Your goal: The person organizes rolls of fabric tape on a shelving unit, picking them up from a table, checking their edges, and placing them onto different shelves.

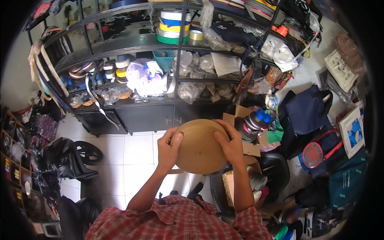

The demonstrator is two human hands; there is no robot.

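Between my two hands is a large round roll of tan webbing [202, 150], held up in front of my body with its flat side facing me. My left hand [170, 145] grips the roll's left edge, thumb pressed on the flat side. On the opposite edge my right hand [229, 141] holds it the same way, fingers wrapped behind the rim. A short curved strip of the same tan colour shows below the roll, near my left wrist. Most of my fingers are hidden behind the roll.
Ahead stands a black metal shelf [132, 46] with coloured webbing rolls [173, 28] and plastic bags. An open cardboard box [251, 149] with rolls sits right of my right hand, above a black chair [278, 172]. Bags [306, 110] lie at right; a black motorbike wheel [88, 153] stands left.
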